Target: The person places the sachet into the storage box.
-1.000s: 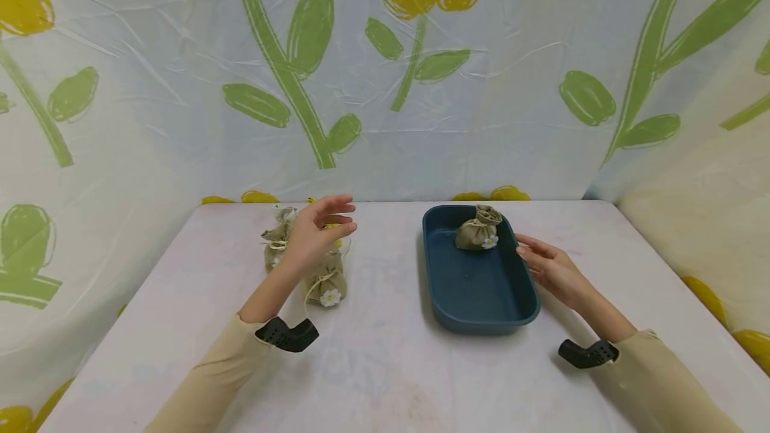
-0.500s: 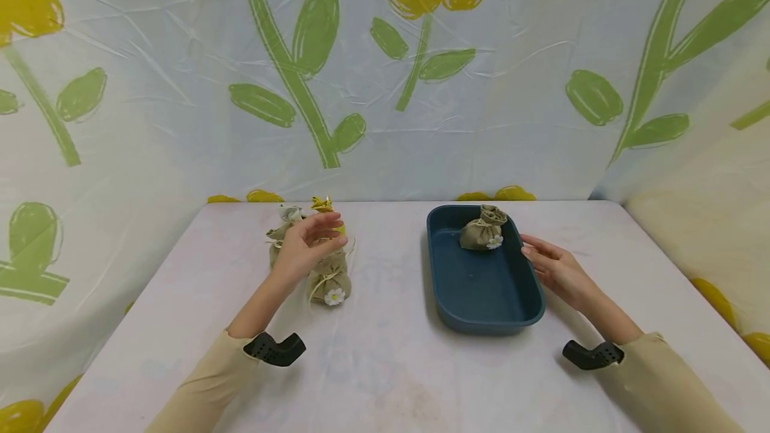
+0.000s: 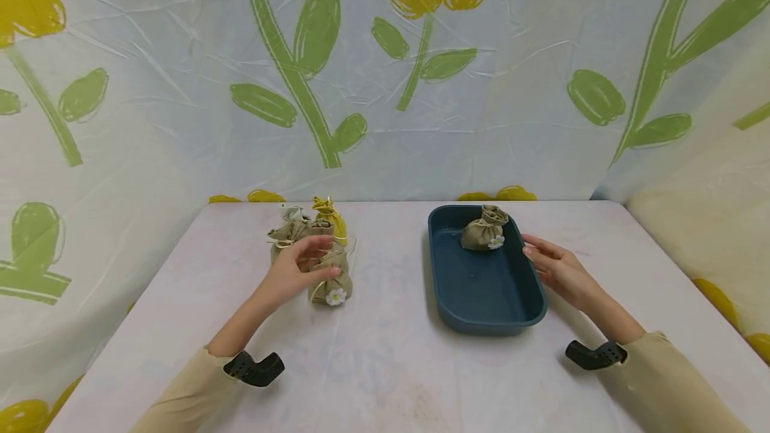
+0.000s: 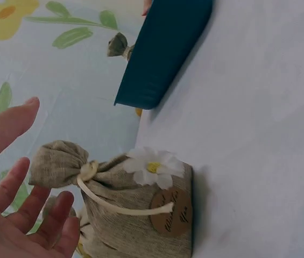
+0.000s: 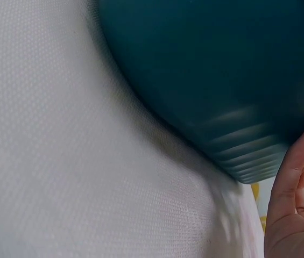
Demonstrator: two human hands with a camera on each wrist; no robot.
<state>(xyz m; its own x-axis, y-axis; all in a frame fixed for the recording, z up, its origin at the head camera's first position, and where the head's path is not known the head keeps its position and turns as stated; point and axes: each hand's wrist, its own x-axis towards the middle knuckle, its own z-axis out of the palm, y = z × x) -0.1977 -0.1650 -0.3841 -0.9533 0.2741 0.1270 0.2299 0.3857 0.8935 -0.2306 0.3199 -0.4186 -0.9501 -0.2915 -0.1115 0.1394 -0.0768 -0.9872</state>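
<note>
My left hand (image 3: 297, 274) hovers by the neck of a linen drawstring pouch (image 3: 339, 284), its fingers loosely spread and holding nothing. In the left wrist view that pouch (image 4: 135, 215) stands upright, with a white fabric daisy, a cord and a round brown tag; the thumb and fingers are around its top, apart from the cloth as far as I can see. My right hand (image 3: 562, 274) touches the right rim of a dark blue bin (image 3: 481, 327) with extended fingers. Another linen pouch (image 3: 481, 235) leans inside the bin at its far right corner.
Behind the front pouch stand more small pouches, among them a yellow pouch (image 3: 338, 222) and a beige pouch (image 3: 281, 231), partly hidden by my left hand. A white cloth covers the table (image 3: 385, 353). A flower-printed curtain (image 3: 481, 119) hangs at its back edge.
My left hand has moved back toward me and down, from over the rear pouches to beside the front one. The yellow pouch is now uncovered. My right hand stays at the bin's rim.
</note>
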